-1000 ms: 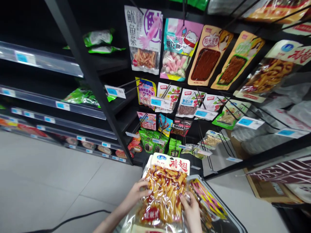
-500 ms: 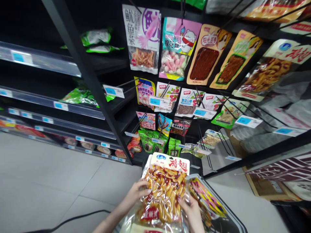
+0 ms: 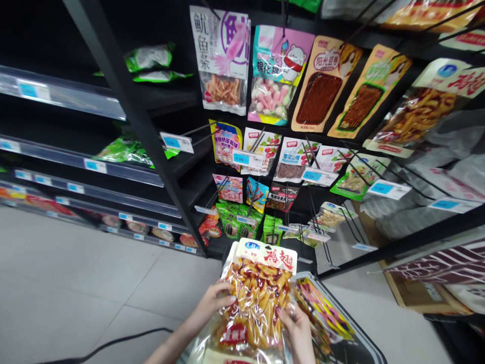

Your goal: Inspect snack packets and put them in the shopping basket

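Observation:
Between my two hands is a clear vacuum pack of chicken wings (image 3: 261, 298), with a cream header, a blue oval logo and red lettering. At least one more pack edge shows behind it. My left hand (image 3: 217, 298) grips the pack's left side, thumb on the front. My right hand (image 3: 295, 323) holds the right side near the lower half, thumb pressed on the film. The fingers behind the pack are hidden. Just right of my right hand, a dark basket (image 3: 366, 336) with a grey rim holds pink and yellow snack packets (image 3: 326, 308).
Ahead, hooks carry a dried squid bag (image 3: 222, 60), a marshmallow bag (image 3: 278, 76), brown snack packs (image 3: 322, 83) and a similar wing pack (image 3: 424, 108). Price tags (image 3: 248, 159) stick out on prongs. Shelves (image 3: 68, 101) stand left; a cardboard box (image 3: 420, 290) sits right. A black cable (image 3: 113, 344) crosses the floor.
My right hand has shifted very slightly on the pack's right side. The pack and my left hand stay nearly where they were.

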`<state>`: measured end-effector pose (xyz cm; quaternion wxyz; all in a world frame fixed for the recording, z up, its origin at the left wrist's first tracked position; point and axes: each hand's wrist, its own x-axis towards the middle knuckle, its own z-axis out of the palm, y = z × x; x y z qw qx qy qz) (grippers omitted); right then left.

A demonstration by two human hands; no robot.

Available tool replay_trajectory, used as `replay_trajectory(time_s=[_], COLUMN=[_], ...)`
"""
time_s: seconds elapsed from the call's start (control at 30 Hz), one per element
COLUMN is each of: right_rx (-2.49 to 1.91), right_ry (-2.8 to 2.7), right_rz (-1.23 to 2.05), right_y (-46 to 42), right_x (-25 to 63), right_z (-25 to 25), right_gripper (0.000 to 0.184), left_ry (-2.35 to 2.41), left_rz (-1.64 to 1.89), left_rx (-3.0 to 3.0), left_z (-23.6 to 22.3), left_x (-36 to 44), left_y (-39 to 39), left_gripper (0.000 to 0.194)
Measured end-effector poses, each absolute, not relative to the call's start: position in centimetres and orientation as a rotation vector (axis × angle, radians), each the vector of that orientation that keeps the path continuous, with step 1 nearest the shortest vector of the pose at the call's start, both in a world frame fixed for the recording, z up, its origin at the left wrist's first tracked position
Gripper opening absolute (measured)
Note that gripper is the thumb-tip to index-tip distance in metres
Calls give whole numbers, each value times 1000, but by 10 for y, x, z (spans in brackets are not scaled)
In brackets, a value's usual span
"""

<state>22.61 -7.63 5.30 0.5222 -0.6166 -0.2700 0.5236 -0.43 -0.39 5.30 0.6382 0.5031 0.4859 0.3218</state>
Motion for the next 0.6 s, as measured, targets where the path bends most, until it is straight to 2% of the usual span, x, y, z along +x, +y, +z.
replay_trajectory(time_s=[0.37,0.6], right_rx=[-1410,-1441], right_ry=[-658,-718], right_rz=[1376,1332], right_y=[-76,-68], right_x=[233,239], right_z=[42,38], right_gripper=[29,29], left_ry=[1110,1129], left_rz=[750,749], left_rx=[1219,1235], left_z=[51,54], left_x=[-6,-6], left_y=[-2,-1], left_gripper=[25,22])
